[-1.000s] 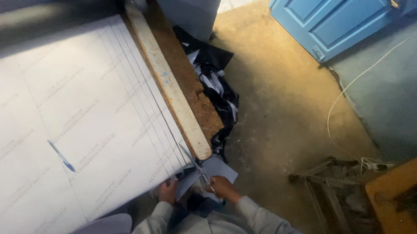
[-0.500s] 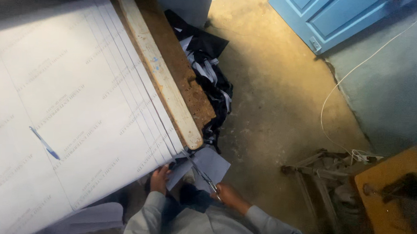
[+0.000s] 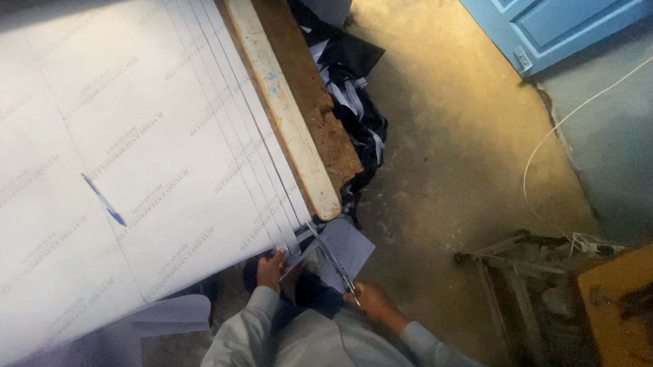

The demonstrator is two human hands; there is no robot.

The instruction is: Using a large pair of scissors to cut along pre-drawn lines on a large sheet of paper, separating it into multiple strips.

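Scissors are in the right hand, whose fingers are closed around the handles near the bottom of the view; the blades point up and away toward the corner of the table. The left hand is just beside, its fingers pinched on the near edge of the pale fabric, holding it where the blades meet the cloth. A small flap of the same fabric hangs free under the blades, past the table corner.

One risk I see — the left fingertips are very close to the blades, so a quick closing could nick them. Also the fabric lies in several layers with edges stepped, and if the left hand's grip loosens the layers may slide and the cut may wander off its line. The hanging flap could also pull the cloth down by its weight.

The fabric covers almost the whole table, with faint repeated print and a blue pen lying on it, well apart from the hands. Along the table's right side lies a long wooden batten on a worn brown edge. Beyond it, dark cloth scraps are piled on the bare concrete floor. Farther off stand a blue door and a grey wall — a white cable runs down it.
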